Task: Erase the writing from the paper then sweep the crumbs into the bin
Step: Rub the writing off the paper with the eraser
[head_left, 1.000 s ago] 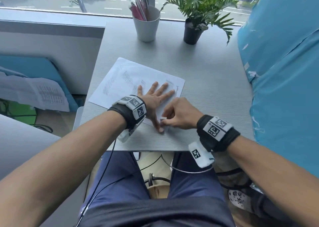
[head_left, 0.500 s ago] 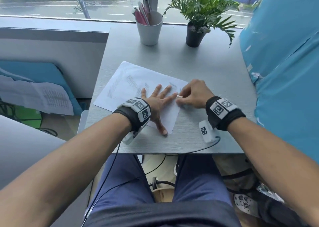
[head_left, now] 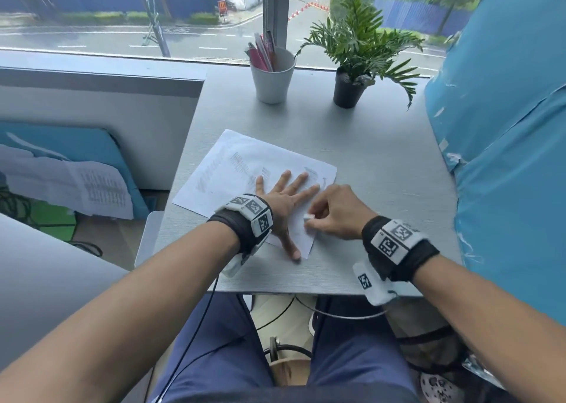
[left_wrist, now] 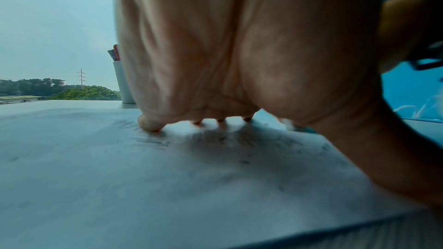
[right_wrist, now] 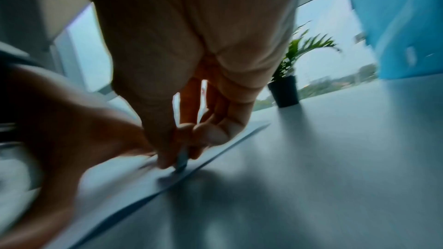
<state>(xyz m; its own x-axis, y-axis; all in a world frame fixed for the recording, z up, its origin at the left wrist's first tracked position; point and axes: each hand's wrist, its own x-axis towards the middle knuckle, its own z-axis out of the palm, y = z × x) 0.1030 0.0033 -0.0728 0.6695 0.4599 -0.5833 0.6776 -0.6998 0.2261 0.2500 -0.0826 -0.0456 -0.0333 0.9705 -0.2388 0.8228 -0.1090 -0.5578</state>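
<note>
Presently, items in order from left to right, with handling notes for the erasing step:

1. Paper (head_left: 245,169): white sheet, lying askew on the grey table (head_left: 382,163), near corner close to the table's front edge. Pencil writing remains on the left and middle of the sheet and near the far right corner. Erasing judged partly done, with much left.

2. Left hand (head_left: 283,200): flat, palm down, fingers spread wide and straight, pressing the paper. Thumb reaches toward the near corner. Holds nothing. Note: keep this pressure close beside the rubbed patch, so the sheet neither creeps nor buckles.

3. Crumbs (left_wrist: 244,162): small dark specks on the paper under the left palm, seen from the left wrist. Note: leave them until the writing is gone, then gather in one sweep.

4. Eraser (head_left: 307,217): small white block, pinched at its top, lower end on the paper by the right edge, just beside the left index finger.

5. Right hand (head_left: 335,212): fingers curled, thumb and fingertips pinching the eraser. Its wrist view is smeared with motion. Note: short strokes running away from the holding hand should serve best; strokes toward the free edge risk folding or tearing the sheet.

6. Bin: not identifiable in any view; position cannot be told.

7. White cup (head_left: 272,77) of pens and potted plant (head_left: 352,65): far end of table, well apart from the work.
</note>
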